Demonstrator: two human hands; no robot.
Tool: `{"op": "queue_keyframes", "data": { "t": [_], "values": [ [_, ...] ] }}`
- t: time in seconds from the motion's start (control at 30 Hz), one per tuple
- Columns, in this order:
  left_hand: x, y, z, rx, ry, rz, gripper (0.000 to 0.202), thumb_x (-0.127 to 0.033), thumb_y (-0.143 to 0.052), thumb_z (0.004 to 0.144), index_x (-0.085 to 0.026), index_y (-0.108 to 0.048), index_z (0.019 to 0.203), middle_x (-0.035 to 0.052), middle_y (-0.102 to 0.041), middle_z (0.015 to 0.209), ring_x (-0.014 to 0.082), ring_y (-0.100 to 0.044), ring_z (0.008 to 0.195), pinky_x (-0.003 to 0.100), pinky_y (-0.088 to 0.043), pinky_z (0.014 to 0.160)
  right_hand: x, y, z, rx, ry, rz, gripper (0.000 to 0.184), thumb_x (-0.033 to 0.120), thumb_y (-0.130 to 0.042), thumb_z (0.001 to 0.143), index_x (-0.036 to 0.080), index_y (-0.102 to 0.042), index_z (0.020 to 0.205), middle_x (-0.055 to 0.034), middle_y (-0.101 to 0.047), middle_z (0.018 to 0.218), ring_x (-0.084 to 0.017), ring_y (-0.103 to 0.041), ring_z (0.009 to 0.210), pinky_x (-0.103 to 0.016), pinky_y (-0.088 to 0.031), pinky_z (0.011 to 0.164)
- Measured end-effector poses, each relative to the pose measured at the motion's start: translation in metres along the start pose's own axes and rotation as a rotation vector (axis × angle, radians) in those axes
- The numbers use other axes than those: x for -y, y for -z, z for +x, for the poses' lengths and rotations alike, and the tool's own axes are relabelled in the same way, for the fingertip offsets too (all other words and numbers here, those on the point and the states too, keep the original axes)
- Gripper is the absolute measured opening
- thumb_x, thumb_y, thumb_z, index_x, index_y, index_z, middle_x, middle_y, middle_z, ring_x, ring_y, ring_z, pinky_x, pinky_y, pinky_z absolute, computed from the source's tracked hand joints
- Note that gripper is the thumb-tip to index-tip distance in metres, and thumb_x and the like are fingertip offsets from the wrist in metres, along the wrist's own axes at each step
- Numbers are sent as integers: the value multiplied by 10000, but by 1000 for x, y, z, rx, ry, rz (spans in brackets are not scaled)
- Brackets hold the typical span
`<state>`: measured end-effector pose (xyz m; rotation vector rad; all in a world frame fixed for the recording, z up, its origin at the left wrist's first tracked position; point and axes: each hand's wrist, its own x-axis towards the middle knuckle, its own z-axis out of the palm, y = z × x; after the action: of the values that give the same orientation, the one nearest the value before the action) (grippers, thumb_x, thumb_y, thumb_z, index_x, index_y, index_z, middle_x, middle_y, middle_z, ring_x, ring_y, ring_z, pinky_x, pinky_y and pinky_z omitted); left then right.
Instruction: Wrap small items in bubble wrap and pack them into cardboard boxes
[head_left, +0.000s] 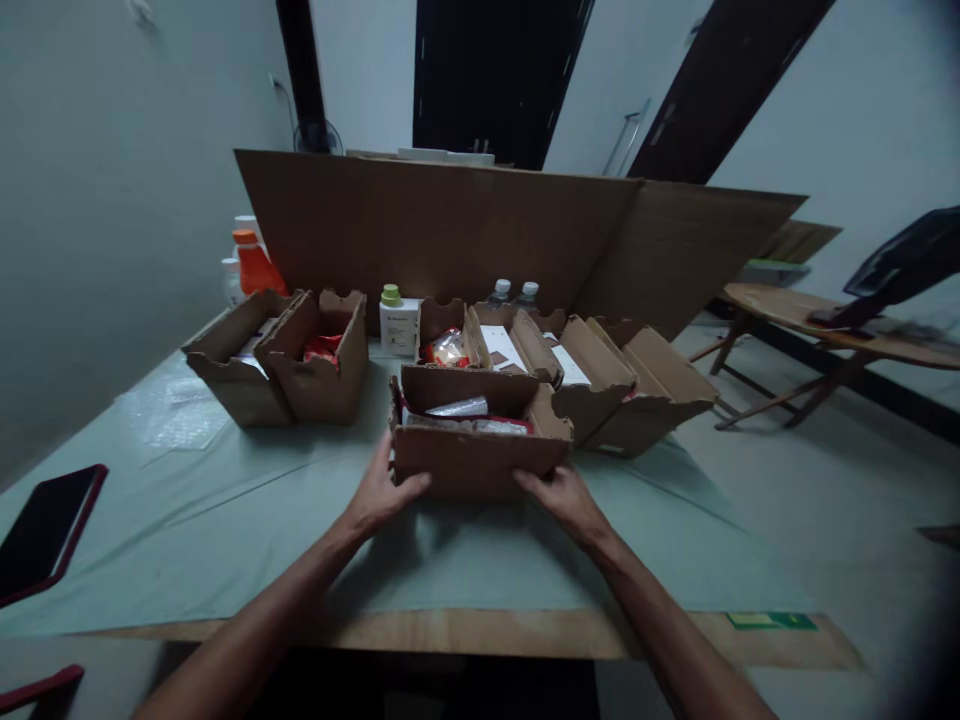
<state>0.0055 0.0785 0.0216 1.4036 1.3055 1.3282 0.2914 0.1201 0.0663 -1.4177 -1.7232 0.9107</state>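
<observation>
Head view, and it's a holding step by the look of it: left hand (384, 490) and right hand (561, 498) clasp the near cardboard box (469, 465) mid-table (255, 540), thumbs parted wide from largely hidden fingers, silvery packets (457, 407) inside calling for level handling, red packaging (324, 347) filling a box (319, 390) behind, leftward.

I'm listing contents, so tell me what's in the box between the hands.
The box holds shiny, plastic-looking items, with red showing around them. Its front wall and the items themselves cover the bottom, so anything lower cannot be seen.
</observation>
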Motion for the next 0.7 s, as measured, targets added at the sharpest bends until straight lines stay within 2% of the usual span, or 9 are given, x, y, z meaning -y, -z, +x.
{"op": "queue_keyframes", "data": {
  "t": [0.1, 0.2, 0.3, 0.37, 0.4, 0.47, 0.53, 0.63, 0.7],
  "values": [
    [-11, -17, -7, 1, -42, -59, 1047, -576, -777, 705, -152, -297, 1534, 179, -537, 1433, 374, -485, 1358, 525, -379, 1151, -2, -7, -13, -30, -16, -16, 570, 606, -689, 673, 140, -753, 994, -156, -779, 1032, -368, -720, 986, -481, -572, 889],
    [-10, -12, -53, 4, -88, 12, 986, -512, -786, 724, -194, -325, 1536, 161, -545, 1437, 379, -473, 1376, 530, -386, 1158, -1, -5, -53, -88, 15, -53, 496, 562, -715, 675, 168, -771, 972, -140, -785, 1014, -382, -716, 984, -502, -566, 907],
    [2, 19, -109, -106, -30, 140, 892, -487, -762, 755, -241, -372, 1519, 146, -559, 1431, 391, -505, 1353, 557, -441, 1116, 16, -23, -88, -27, 80, -16, 489, 500, -717, 725, 197, -751, 1107, -121, -769, 1096, -365, -709, 1002, -495, -573, 908],
    [4, 52, -126, -246, 103, 286, 816, -529, -742, 757, -202, -454, 1447, 164, -606, 1363, 417, -553, 1298, 591, -466, 1071, 37, -49, -91, 43, 145, 48, 552, 440, -727, 745, 215, -687, 1248, -112, -731, 1202, -341, -685, 1077, -476, -560, 946],
    [1, 69, -124, -303, 164, 345, 763, -567, -732, 749, -164, -523, 1363, 175, -655, 1274, 432, -594, 1237, 608, -480, 1040, 48, -62, -86, 69, 179, 80, 593, 413, -736, 741, 219, -655, 1295, -109, -714, 1239, -330, -669, 1113, -468, -549, 967],
    [-13, 94, -104, -348, 212, 389, 710, -632, -752, 677, -132, -617, 1163, 168, -715, 1099, 431, -666, 1085, 601, -523, 957, 69, -83, -65, 93, 220, 119, 590, 393, -732, 736, 202, -650, 1289, -117, -705, 1246, -319, -657, 1134, -465, -532, 986],
    [-32, 102, -74, -369, 121, 347, 737, -610, -770, 653, -129, -593, 1182, 153, -709, 1124, 386, -671, 1074, 542, -535, 954, 80, -90, -45, 76, 222, 125, 491, 416, -710, 746, 173, -705, 1172, -129, -727, 1183, -318, -673, 1091, -471, -534, 969],
    [-48, 85, -49, -286, 8, 240, 740, -521, -798, 651, -144, -558, 1240, 127, -712, 1131, 326, -680, 1050, 464, -558, 922, 77, -76, -39, 4, 193, 85, 406, 453, -692, 755, 166, -750, 1037, -126, -763, 1082, -328, -700, 1024, -470, -552, 932],
    [-47, 67, -55, -226, -29, 203, 677, -461, -797, 660, -155, -576, 1222, 127, -707, 1149, 322, -667, 1079, 457, -553, 937, 68, -62, -54, -20, 164, 29, 373, 456, -690, 758, 184, -766, 1003, -110, -779, 1022, -336, -715, 987, -461, -570, 907]
  ]
}}
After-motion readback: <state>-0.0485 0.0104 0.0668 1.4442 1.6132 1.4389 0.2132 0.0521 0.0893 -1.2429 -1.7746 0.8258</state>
